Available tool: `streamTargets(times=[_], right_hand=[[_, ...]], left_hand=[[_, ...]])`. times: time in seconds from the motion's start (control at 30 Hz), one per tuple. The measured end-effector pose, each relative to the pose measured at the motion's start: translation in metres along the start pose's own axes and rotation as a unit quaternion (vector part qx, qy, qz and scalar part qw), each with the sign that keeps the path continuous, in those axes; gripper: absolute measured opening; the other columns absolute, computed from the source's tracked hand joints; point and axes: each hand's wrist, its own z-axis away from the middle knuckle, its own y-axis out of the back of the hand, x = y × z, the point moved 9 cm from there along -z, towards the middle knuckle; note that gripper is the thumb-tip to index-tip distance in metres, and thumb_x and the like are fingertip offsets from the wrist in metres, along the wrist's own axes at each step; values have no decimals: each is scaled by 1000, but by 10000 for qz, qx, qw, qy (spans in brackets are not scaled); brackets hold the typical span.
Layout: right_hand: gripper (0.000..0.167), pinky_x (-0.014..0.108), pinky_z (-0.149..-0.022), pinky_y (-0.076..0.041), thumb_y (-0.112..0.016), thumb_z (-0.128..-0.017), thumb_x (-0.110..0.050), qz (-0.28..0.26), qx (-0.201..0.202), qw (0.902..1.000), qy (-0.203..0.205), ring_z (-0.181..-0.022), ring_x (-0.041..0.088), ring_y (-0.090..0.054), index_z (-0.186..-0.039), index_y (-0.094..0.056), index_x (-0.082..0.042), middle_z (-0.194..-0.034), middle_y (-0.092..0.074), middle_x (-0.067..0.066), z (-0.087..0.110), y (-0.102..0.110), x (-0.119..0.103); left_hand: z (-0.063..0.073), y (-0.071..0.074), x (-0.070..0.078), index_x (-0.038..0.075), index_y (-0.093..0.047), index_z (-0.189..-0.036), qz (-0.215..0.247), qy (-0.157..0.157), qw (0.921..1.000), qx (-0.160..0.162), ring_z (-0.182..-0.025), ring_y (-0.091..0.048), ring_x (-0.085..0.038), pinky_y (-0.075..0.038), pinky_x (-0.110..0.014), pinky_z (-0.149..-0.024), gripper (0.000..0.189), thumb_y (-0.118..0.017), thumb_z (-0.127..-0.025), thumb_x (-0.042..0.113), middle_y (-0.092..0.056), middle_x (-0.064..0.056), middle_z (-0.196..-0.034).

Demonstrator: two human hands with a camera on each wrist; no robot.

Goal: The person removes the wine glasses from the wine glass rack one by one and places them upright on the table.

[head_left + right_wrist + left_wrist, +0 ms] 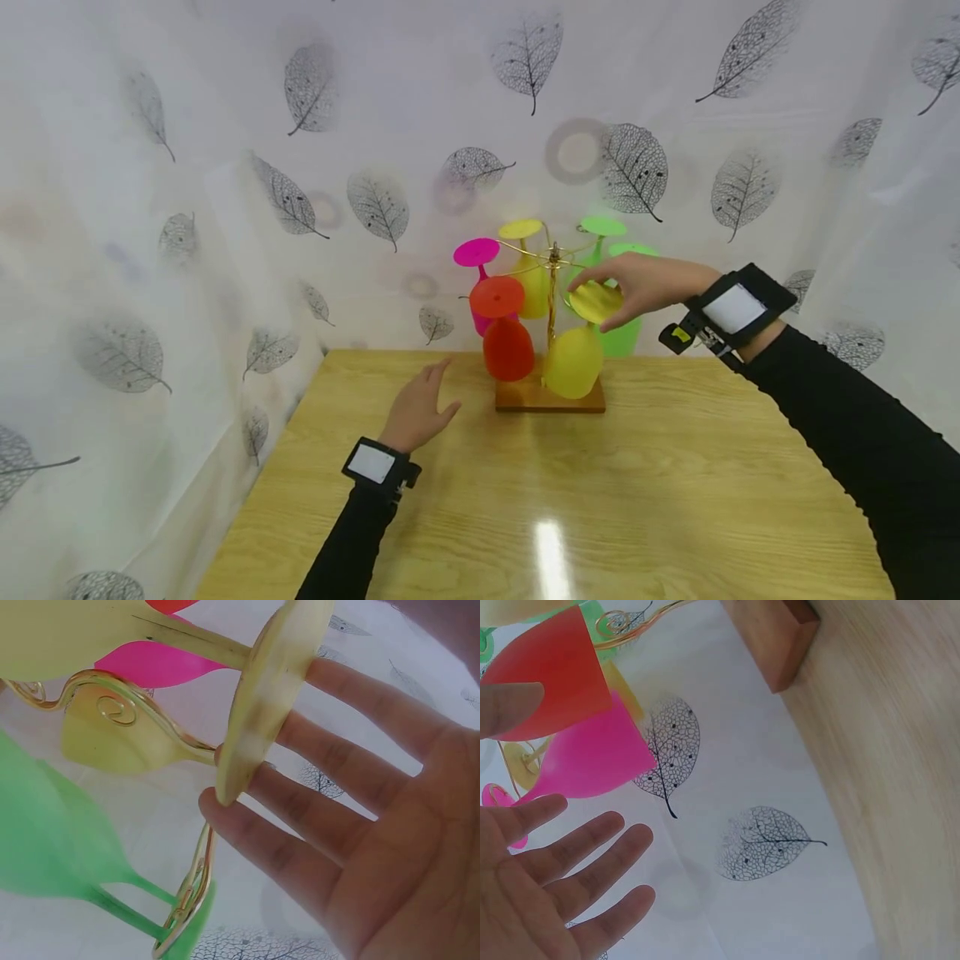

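My right hand (pixel 648 279) holds the foot of a yellow wine glass (pixel 573 362) by its edge, thumb at the near side and fingertips at the far side. The glass hangs upside down at the front right of a gold metal glass rack (pixel 552 308). In the right wrist view the fingertips meet the rim of the yellow foot (pixel 262 705). My left hand (pixel 416 408) is empty, fingers spread, left of the rack. Nearest to it hang a red wine glass (pixel 508 350) and a magenta wine glass (pixel 592 754), both upside down.
Another yellow glass (pixel 534 292) and green glasses (pixel 621 340) hang at the back and right of the rack. Its wooden base (pixel 525 402) stands near the far edge of the wooden table (pixel 600 500). Behind it hangs a white leaf-print curtain (pixel 435 108).
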Motion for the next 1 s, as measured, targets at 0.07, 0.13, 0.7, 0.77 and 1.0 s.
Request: streamTargets(times=[0.07,0.13,0.7,0.77,1.0], right_hand=[[59,35,-79,-46,-80,-73,-25,-1,-25,10000,48,-96,21,-51,-127,-57,-16,-127,-59,12,-2,4,-4],[58,32,-77,-44,-80,-73,-24,36,-48,9999,99,-92,20,-50,-126,-58,-16,-122,-61,9,-6,7,-7],[57,43,-94,-48,-79,-73,-28,416,-465,9980,77,-106,25,-54,-124,-60,-13,-124,-61,8,-43,12,-8],[56,45,-96,-48,-78,-73,-28,393,-486,9980,-8,-110,27,-54,-124,-60,-13,-127,-59,9,-45,14,-2],[58,49,-94,-48,-79,-74,-28,263,-465,9984,-159,-113,34,-55,-125,-59,-11,-131,-57,11,-39,19,21]], left_hand=[[0,2,-1,4,-40,-139,67,27,10000,4,-106,-61,-34,-52,-46,-90,70,-71,-81,28,-56,-20,-127],[0,3,0,4,-39,-140,105,43,9999,-21,-107,-60,-35,-51,-47,-91,70,-71,-82,27,-55,-20,-127],[7,2,1,6,-37,-142,213,154,9996,-129,-109,-59,-34,-51,-46,-93,72,-72,-81,26,-55,-19,-129],[8,1,0,5,-38,-141,198,176,9996,-128,-109,-59,-34,-50,-46,-93,72,-72,-81,26,-55,-20,-129],[9,-7,-7,7,-36,-142,40,216,9995,-234,-106,-60,-33,-51,-45,-91,73,-71,-82,28,-56,-18,-127]])
